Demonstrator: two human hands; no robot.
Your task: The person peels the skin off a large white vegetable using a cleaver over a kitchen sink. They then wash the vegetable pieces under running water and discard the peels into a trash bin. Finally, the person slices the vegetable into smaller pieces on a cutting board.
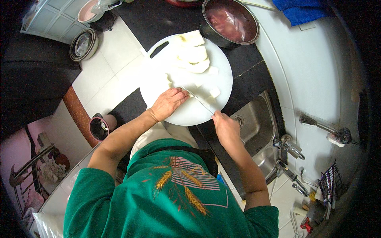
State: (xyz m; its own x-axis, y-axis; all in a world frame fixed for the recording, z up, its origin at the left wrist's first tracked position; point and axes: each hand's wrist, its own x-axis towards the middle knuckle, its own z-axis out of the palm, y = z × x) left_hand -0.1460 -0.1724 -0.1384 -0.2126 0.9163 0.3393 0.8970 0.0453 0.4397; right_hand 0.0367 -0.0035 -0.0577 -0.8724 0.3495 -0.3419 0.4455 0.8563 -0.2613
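Observation:
A round white cutting board (187, 116) with a handle slot lies before me. My left hand (169, 101) is on the board with its fingers curled over a pale vegetable piece (169, 80), largely hidden under the hand and washed out by glare. My right hand (226, 126) grips a knife (198, 101) by its handle, which the fingers cover. Its thin blade slants up-left, with the tip beside my left fingertips. Small cut pale pieces (215, 92) lie right of the blade. Several thick pale slabs (193, 55), possibly winter melon, rest at the board's far side.
A dark pot (232, 23) with reddish contents stands beyond the board on the black countertop (250, 70). To the right is a steel sink (259, 125) with wall taps (293, 148). A pink bin (102, 128) stands at left; stacked bowls (84, 44) are farther off.

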